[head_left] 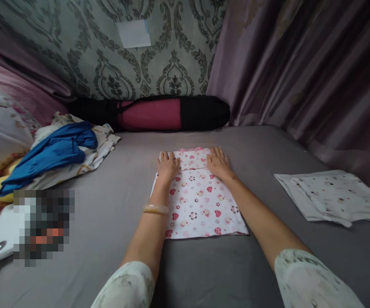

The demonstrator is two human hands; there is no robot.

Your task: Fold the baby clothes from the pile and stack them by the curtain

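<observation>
A white garment (pixel 197 205) printed with red hearts and small flowers lies flat on the grey bed sheet in front of me. Its far end is folded over toward me into a band, with a bit of pink trim showing at the far edge. My left hand (pixel 168 164) rests flat on the left end of that band, fingers spread and pointing away. On the band's right end lies my right hand (pixel 218 162), also palm down with the fingers stretched out. What kind of garment it is, I cannot tell.
Folded white printed cloth (pixel 338 194) lies to the right. Blue clothing (pixel 56 147) tops a pile on the left. A long black and pink bag (pixel 152 114) lies along the wall. A white device with a cable (pixel 3 235) sits near left, beside a blurred patch. Purple curtains (pixel 284 64) hang at right.
</observation>
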